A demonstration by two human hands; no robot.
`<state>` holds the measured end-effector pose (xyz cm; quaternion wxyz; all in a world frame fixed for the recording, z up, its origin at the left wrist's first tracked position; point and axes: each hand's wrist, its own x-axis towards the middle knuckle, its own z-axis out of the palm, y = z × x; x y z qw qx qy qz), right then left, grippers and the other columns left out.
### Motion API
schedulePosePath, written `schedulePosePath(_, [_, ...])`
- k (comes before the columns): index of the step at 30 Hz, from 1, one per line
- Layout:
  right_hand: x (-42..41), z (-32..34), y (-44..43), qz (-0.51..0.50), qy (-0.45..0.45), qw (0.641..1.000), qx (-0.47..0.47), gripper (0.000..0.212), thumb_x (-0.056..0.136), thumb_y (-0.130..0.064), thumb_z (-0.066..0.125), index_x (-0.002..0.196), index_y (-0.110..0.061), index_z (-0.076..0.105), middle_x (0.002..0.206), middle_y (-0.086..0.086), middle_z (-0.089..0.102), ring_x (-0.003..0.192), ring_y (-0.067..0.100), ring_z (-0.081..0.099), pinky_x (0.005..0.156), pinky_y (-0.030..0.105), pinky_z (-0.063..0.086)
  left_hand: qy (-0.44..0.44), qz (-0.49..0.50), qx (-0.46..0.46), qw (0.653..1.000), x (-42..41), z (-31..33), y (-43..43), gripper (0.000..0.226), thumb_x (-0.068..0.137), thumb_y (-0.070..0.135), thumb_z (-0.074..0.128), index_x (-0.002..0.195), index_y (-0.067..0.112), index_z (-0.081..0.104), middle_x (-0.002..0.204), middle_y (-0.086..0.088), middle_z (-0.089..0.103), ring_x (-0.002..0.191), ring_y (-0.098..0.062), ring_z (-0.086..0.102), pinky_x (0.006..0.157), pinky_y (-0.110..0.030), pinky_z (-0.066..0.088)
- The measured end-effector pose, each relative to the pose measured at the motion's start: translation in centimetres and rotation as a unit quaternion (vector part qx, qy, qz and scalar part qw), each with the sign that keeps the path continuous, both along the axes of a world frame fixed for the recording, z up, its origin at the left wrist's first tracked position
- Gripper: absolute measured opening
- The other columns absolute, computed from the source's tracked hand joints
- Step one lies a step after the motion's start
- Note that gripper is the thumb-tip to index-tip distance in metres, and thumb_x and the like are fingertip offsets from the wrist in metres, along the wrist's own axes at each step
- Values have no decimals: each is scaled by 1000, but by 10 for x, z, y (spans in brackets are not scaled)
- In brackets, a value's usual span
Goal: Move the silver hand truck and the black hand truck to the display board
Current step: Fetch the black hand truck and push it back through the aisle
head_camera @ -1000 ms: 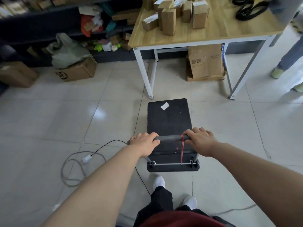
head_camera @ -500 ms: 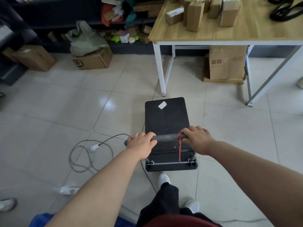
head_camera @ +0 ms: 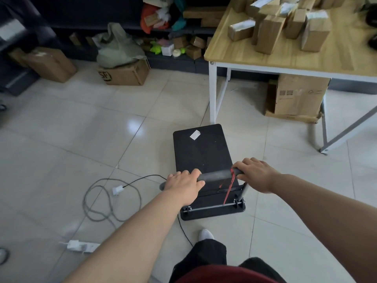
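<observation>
I look down on the pale tiled floor (head_camera: 61, 139), with the wooden desk (head_camera: 234, 52) and its small cardboard boxes (head_camera: 269, 33) at upper right. The black hand truck (head_camera: 202, 152) stands on the floor near the desk's white leg, platform pointing away from me. My left hand (head_camera: 183, 185) and right hand (head_camera: 255, 174) each grasp an end of its grey handle bar (head_camera: 216, 176); a red cord (head_camera: 229, 188) hangs beside the right hand.
</observation>
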<state>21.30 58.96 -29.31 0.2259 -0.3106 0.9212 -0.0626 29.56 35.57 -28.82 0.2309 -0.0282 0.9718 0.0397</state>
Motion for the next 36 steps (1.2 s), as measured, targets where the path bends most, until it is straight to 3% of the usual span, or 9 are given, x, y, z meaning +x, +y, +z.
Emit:
schedulePosePath(15, [-71,1,-53,48,19,999,13,32,96,-38,34,128,-34,38,121,2,48,112,23,42,99,35,30,34,133,23,990,-31,-5,-21,29,97,45,29,117,27,39,112,-8,54,104,-29,46,85,-46,33])
schedulePosePath(23, [-100,-4,-64,101,-6,995,-25,36,97,-36,33,133,-40,33,130,-3,44,125,22,35,105,41,26,18,206,24,978,-51,-2,-20,35,92,47,29,123,35,41,120,-4,51,113,-27,41,97,-43,27])
schedulePosePath(28, [-135,-8,-54,137,-32,990,-32,36,95,-45,29,132,-43,32,130,-5,42,122,22,36,103,42,28,1,238,24,971,-74,-1,-7,36,91,51,29,123,39,41,120,-1,50,114,-25,41,98,-42,25])
schedulePosePath(36, [-192,-9,-55,174,-34,984,-28,34,96,-41,31,129,-43,33,122,-2,45,115,23,39,99,43,31,36,289,11,957,-113,-5,8,34,90,54,31,119,41,43,116,0,51,111,-26,42,97,-41,25])
